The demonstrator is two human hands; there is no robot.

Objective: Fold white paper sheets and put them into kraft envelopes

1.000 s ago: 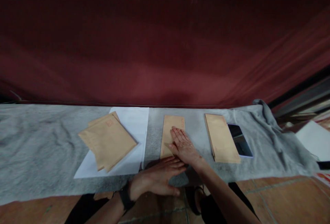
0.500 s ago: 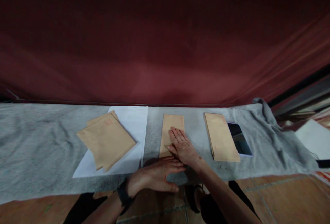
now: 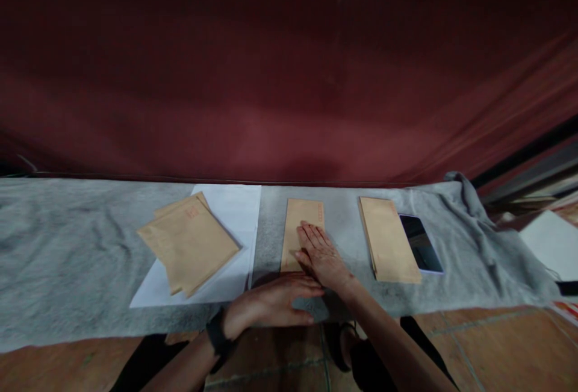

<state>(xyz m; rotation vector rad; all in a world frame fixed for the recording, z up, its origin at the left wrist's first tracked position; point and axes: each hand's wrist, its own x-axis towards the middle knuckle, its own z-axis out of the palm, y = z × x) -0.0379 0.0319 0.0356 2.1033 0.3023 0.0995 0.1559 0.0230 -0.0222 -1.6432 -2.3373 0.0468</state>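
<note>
A brown envelope point(image 3: 293, 223) with small red print lies on the grey cloth in front of me. My right hand point(image 3: 318, 253) rests flat on it, fingers stretched out. Across its near end lies my left hand point(image 3: 282, 300), fingers extended and thumb apart, with a dark band on the wrist; it hides that end of the envelope. To the right sits a neat stack of brown envelopes point(image 3: 388, 241). On the left, a loose pile of brown envelopes point(image 3: 194, 244) lies fanned over white paper sheets point(image 3: 239, 217).
A phone point(image 3: 421, 244) lies partly beside the right stack. The grey cloth point(image 3: 67, 259) covers the narrow surface, wrinkled at both ends. A dark red curtain-like sheet point(image 3: 289, 91) rises behind. At far right is a white flat object point(image 3: 551, 244). Tiled floor point(image 3: 497, 344) shows below.
Both hands keep nearly the same place on the envelope. The whole view has shifted very slightly; nothing was picked up or let go.
</note>
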